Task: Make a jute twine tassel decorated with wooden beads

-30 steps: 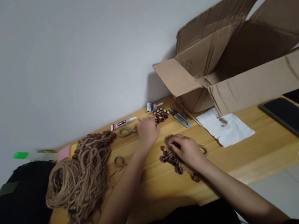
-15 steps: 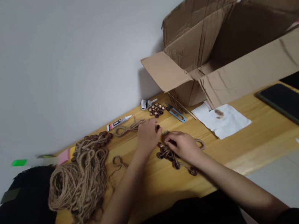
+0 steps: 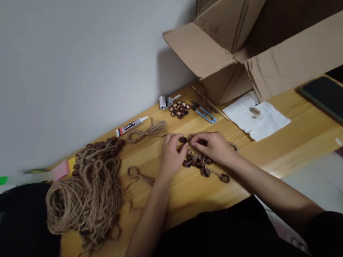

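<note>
The wooden surface (image 3: 188, 197) runs along the wall, with an open cardboard box (image 3: 301, 51) at its far right. A thick heap of brown cord (image 3: 99, 203) lies at the left; a dark phone (image 3: 338, 101) and a stained white tissue (image 3: 266, 125) lie near the box. In the middle, the left hand (image 3: 172, 154) and right hand (image 3: 215, 147) nearly meet over strung dark pieces (image 3: 205, 171). Beyond them are a glue tube (image 3: 131, 127), blue snips (image 3: 204, 113) and a cluster of loose pieces (image 3: 180, 109). The right hand is narrowed to a pinch, seemingly on a cord end (image 3: 191, 136). The left holds one hollow dark piece (image 3: 183, 140) at its fingertips, just beside that end. The step appears to be lining up piece and cord; the next move calls for a steady pinch and careful fitting.
</note>
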`<control>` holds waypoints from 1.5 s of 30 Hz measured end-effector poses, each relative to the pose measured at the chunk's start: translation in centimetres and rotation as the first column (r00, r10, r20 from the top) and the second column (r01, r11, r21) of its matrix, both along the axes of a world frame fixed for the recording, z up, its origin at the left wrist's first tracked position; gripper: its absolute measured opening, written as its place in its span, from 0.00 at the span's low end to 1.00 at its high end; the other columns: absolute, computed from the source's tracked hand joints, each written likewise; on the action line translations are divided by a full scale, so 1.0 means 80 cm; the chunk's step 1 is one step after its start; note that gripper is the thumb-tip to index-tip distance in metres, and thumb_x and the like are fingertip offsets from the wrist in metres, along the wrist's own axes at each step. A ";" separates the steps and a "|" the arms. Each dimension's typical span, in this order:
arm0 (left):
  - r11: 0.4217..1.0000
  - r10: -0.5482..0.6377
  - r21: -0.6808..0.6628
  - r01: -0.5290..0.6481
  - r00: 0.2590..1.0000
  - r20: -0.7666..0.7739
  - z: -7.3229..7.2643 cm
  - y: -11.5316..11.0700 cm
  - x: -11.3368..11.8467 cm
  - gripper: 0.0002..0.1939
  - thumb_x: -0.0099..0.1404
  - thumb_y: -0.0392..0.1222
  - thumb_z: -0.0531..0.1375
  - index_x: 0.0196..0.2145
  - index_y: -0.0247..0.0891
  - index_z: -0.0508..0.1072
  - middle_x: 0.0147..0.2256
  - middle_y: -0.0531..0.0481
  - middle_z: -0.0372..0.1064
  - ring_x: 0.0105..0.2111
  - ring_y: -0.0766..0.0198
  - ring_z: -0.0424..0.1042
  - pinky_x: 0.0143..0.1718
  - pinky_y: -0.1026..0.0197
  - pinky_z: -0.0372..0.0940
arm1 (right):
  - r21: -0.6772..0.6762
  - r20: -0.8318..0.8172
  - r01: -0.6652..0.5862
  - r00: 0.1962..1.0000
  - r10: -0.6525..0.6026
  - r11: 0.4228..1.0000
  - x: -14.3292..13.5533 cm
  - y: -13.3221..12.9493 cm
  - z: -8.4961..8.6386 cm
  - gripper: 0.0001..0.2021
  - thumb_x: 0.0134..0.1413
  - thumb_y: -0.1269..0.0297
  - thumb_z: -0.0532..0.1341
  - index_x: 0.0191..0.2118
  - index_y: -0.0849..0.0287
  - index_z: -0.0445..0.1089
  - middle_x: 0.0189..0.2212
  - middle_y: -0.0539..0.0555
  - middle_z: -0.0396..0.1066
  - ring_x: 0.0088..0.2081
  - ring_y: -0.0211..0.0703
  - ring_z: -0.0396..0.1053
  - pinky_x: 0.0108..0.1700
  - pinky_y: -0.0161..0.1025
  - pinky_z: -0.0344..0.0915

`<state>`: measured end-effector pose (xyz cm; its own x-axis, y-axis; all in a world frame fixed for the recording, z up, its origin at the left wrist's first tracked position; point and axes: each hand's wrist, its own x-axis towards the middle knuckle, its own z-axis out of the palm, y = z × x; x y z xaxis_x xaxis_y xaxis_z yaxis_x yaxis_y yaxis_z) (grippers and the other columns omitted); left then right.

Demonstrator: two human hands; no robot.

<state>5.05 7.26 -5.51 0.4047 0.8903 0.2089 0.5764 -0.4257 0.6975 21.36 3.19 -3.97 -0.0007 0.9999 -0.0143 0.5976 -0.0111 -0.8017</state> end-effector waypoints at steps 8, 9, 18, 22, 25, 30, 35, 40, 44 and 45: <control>0.998 -0.049 -0.043 0.050 0.998 0.044 -0.002 0.000 -0.005 0.13 0.59 0.31 0.60 0.42 0.36 0.71 0.39 0.47 0.68 0.39 0.61 0.69 0.43 0.59 0.66 | 0.031 -0.052 -0.012 0.999 0.014 0.999 0.004 0.003 -0.004 0.07 0.53 0.65 0.60 0.31 0.59 0.75 0.28 0.51 0.78 0.29 0.40 0.72 0.33 0.33 0.63; 0.998 -0.052 -0.044 0.054 0.998 0.045 -0.002 0.000 -0.005 0.13 0.59 0.31 0.59 0.42 0.36 0.72 0.39 0.46 0.68 0.39 0.61 0.69 0.43 0.58 0.66 | 0.030 -0.057 -0.013 0.998 0.015 0.999 0.004 0.003 -0.004 0.07 0.53 0.65 0.60 0.31 0.59 0.75 0.28 0.51 0.77 0.29 0.40 0.72 0.33 0.34 0.63; 0.999 -0.032 -0.024 0.033 0.998 0.062 -0.004 -0.001 -0.006 0.13 0.59 0.31 0.59 0.43 0.37 0.71 0.41 0.45 0.65 0.39 0.62 0.68 0.44 0.58 0.66 | 0.037 -0.064 -0.010 0.998 0.013 0.999 0.003 0.002 -0.004 0.08 0.53 0.64 0.59 0.32 0.60 0.75 0.29 0.52 0.78 0.29 0.40 0.72 0.33 0.34 0.64; 0.999 0.034 -0.012 -0.033 0.996 0.081 -0.006 -0.001 -0.003 0.13 0.58 0.31 0.61 0.42 0.36 0.71 0.39 0.47 0.65 0.34 0.65 0.67 0.41 0.60 0.65 | 0.042 -0.043 -0.014 0.999 0.016 0.999 0.004 0.001 -0.001 0.08 0.53 0.64 0.58 0.32 0.60 0.75 0.29 0.52 0.78 0.29 0.40 0.72 0.33 0.34 0.64; 0.998 0.057 -0.011 -0.056 0.996 0.064 -0.006 -0.001 -0.001 0.12 0.56 0.31 0.63 0.40 0.37 0.72 0.37 0.49 0.66 0.34 0.64 0.67 0.40 0.60 0.65 | 0.031 -0.034 0.008 0.999 -0.007 0.999 0.004 0.000 -0.001 0.08 0.53 0.64 0.59 0.32 0.59 0.75 0.29 0.52 0.78 0.30 0.40 0.73 0.33 0.34 0.64; 0.998 0.068 -0.018 -0.067 0.998 0.017 -0.006 -0.001 0.002 0.08 0.57 0.33 0.63 0.37 0.38 0.73 0.36 0.48 0.66 0.37 0.62 0.68 0.41 0.59 0.65 | 0.037 -0.030 0.038 0.999 -0.037 0.999 0.003 -0.001 -0.004 0.08 0.53 0.64 0.59 0.32 0.59 0.75 0.29 0.52 0.78 0.29 0.40 0.73 0.32 0.34 0.65; 0.998 0.052 -0.021 -0.052 0.998 0.026 -0.005 -0.001 0.001 0.08 0.57 0.32 0.63 0.36 0.37 0.73 0.35 0.49 0.66 0.37 0.63 0.68 0.42 0.60 0.65 | 0.031 -0.031 0.040 0.999 -0.039 0.999 0.002 -0.002 -0.002 0.07 0.53 0.65 0.60 0.33 0.59 0.75 0.29 0.52 0.78 0.30 0.40 0.73 0.33 0.34 0.65; 0.999 0.032 -0.023 -0.030 0.996 0.082 -0.005 -0.001 -0.001 0.07 0.57 0.30 0.62 0.35 0.36 0.73 0.35 0.49 0.66 0.35 0.65 0.68 0.39 0.62 0.65 | 0.035 -0.037 0.036 0.999 -0.035 0.999 0.002 -0.001 -0.003 0.07 0.53 0.66 0.60 0.33 0.59 0.75 0.30 0.52 0.78 0.31 0.41 0.74 0.35 0.34 0.65; 0.999 0.033 -0.019 -0.032 0.996 0.080 -0.003 -0.001 -0.002 0.10 0.56 0.29 0.61 0.37 0.37 0.73 0.36 0.49 0.67 0.35 0.64 0.68 0.40 0.61 0.66 | 0.052 -0.039 0.024 0.999 -0.022 0.998 0.002 -0.001 -0.005 0.06 0.53 0.67 0.60 0.32 0.58 0.75 0.30 0.52 0.78 0.31 0.41 0.74 0.35 0.35 0.66; 0.999 0.033 -0.020 -0.032 0.996 0.080 -0.003 -0.001 -0.002 0.10 0.56 0.29 0.61 0.37 0.37 0.73 0.36 0.49 0.67 0.35 0.65 0.68 0.40 0.61 0.66 | 0.055 -0.037 0.021 0.999 -0.019 0.998 0.002 -0.001 -0.006 0.06 0.53 0.67 0.60 0.32 0.58 0.75 0.30 0.52 0.78 0.31 0.41 0.74 0.35 0.35 0.66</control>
<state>4.92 7.18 -5.74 0.3582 0.9067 0.2228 0.5311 -0.3941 0.7501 21.52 3.14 -4.41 0.0201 0.9990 0.0407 0.5678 0.0221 -0.8228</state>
